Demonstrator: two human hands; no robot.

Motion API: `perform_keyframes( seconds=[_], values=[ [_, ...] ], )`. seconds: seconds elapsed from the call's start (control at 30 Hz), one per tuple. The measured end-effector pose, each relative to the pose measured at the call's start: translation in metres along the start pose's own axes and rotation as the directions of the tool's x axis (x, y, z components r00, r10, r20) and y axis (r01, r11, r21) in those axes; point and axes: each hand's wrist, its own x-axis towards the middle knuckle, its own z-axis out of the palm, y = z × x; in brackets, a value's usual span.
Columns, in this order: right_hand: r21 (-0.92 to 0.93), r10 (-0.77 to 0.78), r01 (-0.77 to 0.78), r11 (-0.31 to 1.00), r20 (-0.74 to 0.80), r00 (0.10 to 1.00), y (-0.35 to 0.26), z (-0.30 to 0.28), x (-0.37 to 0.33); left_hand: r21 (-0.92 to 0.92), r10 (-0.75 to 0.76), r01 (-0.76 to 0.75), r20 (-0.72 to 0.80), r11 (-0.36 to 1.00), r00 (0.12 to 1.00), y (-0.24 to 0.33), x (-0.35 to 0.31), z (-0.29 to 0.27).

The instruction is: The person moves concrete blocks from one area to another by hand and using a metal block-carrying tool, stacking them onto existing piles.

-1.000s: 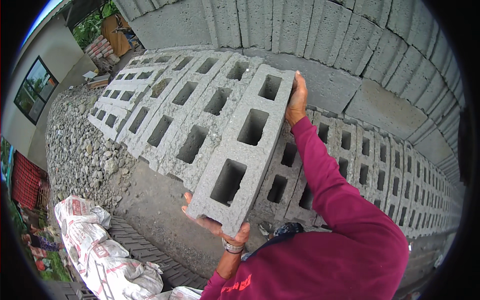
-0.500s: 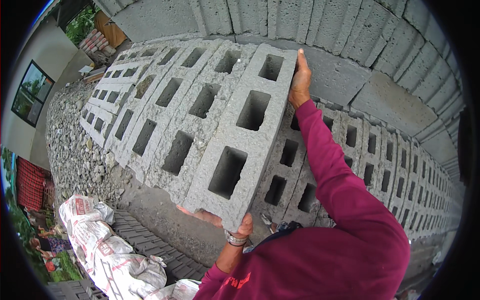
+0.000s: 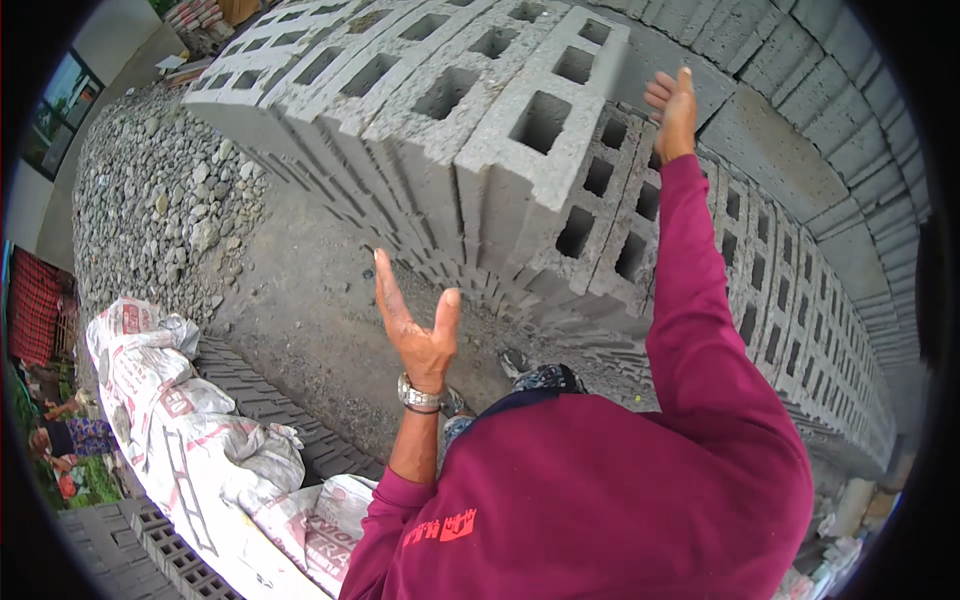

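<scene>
A grey hollow concrete block (image 3: 512, 155) with three square holes sits at the near end of the higher row of the stack. My left hand (image 3: 420, 340), wearing a metal wristwatch (image 3: 416, 395), is raised off the block's near side, thumb and fingers apart and holding nothing. Beyond the block's right end, my right hand (image 3: 677, 112) hangs above the lower row of blocks (image 3: 640, 225). Its thumb points up, its fingers are loosely bent away from the palm's edge, and nothing is in it. Neither hand touches the block.
More stacked blocks (image 3: 410, 60) run to the far left, and a block wall (image 3: 790, 110) rises at the right. White sacks (image 3: 190, 420) lie at lower left beside a row of dark blocks (image 3: 275, 405). A gravel heap (image 3: 160, 200) spreads behind them. A person (image 3: 75, 440) is at far left.
Both hands have let go of the hollow concrete block, which now rests against the row. The left hand has drawn away to the near left, the right hand to the right.
</scene>
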Motion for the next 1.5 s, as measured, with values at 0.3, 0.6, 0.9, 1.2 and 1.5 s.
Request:
perform_keyframes(
  seconds=[0.3,0.6,0.9,1.2,1.5],
  values=[
    [0.175,-0.374,0.382,0.907,-0.081,0.924,-0.099,-0.021,-0.201,0.089,-0.771,0.767,0.012,0.635,0.637,-0.176,-0.156,-0.174],
    [0.096,-0.489,0.575,0.812,0.650,0.581,-0.054,0.178,-0.388,0.011,-0.824,0.824,0.057,0.566,0.564,-0.219,-0.132,-0.229],
    [-0.401,0.270,0.512,0.760,0.911,0.313,0.160,0.366,-0.401,-0.009,-0.799,0.813,0.179,0.582,0.574,-0.297,0.024,-0.270],
    [-0.422,0.405,0.492,0.762,0.902,0.147,0.205,0.673,-0.382,0.219,-0.832,0.811,0.001,0.542,0.555,-0.440,0.178,-0.388],
    [-0.396,0.401,0.175,0.901,0.916,0.007,0.269,0.981,-0.404,-0.129,-0.951,0.945,-0.111,0.301,0.288,-0.572,0.335,-0.449]
  ],
)
